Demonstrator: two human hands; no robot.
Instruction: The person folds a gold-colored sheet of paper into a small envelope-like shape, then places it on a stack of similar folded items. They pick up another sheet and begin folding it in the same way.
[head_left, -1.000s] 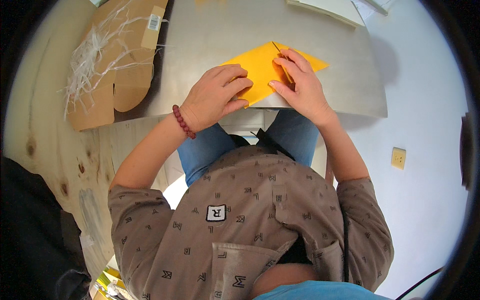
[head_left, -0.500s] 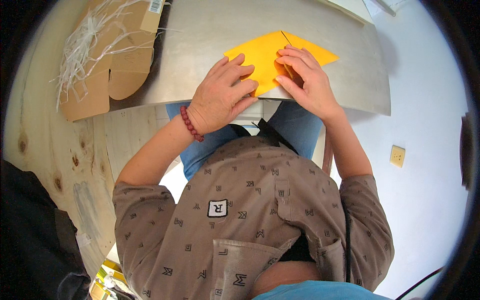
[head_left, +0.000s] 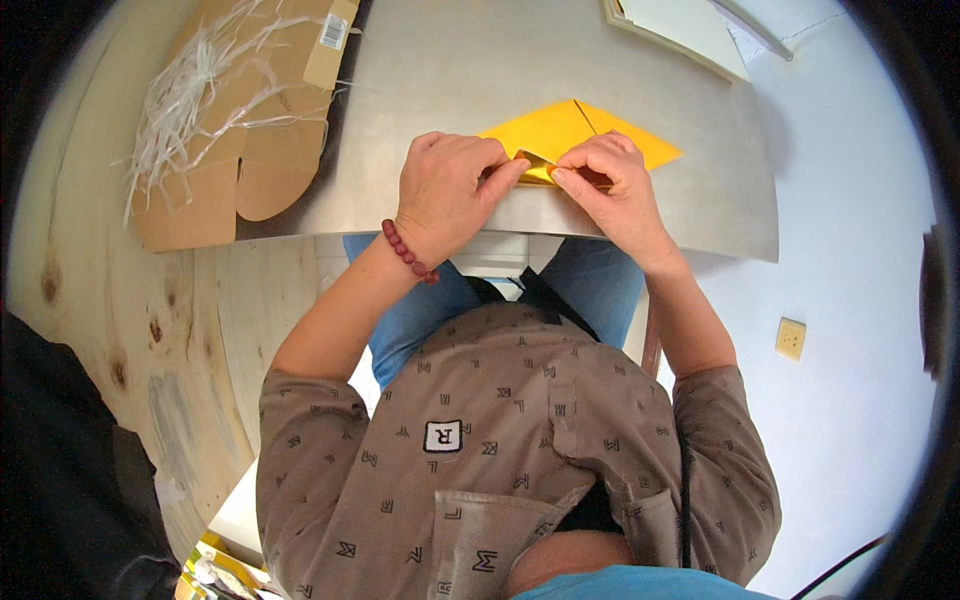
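A folded sheet of yellow paper [head_left: 546,128] with a shiny gold side lies on the metal tabletop [head_left: 440,90]. Its near edge is lifted between my two hands, with a small gap under the fold. My left hand [head_left: 452,188], a dark red bead bracelet at its wrist, pinches the near left part of that edge between thumb and fingers. At the near right part, my right hand [head_left: 612,185] pinches the paper in the same way and covers some of it. A slit-like line runs from the far corner toward my right fingers.
Left on the table lies an opened cardboard box [head_left: 290,150] with a heap of clear plastic strips [head_left: 185,110] on it. A stack of pale sheets or boards [head_left: 680,35] rests at the far right. A white wall with an outlet [head_left: 791,338] stands at right.
My left hand has gone from spread fingers on the paper to a pinch at its near edge. That edge is now folded up, showing gold. The view has shifted slightly.
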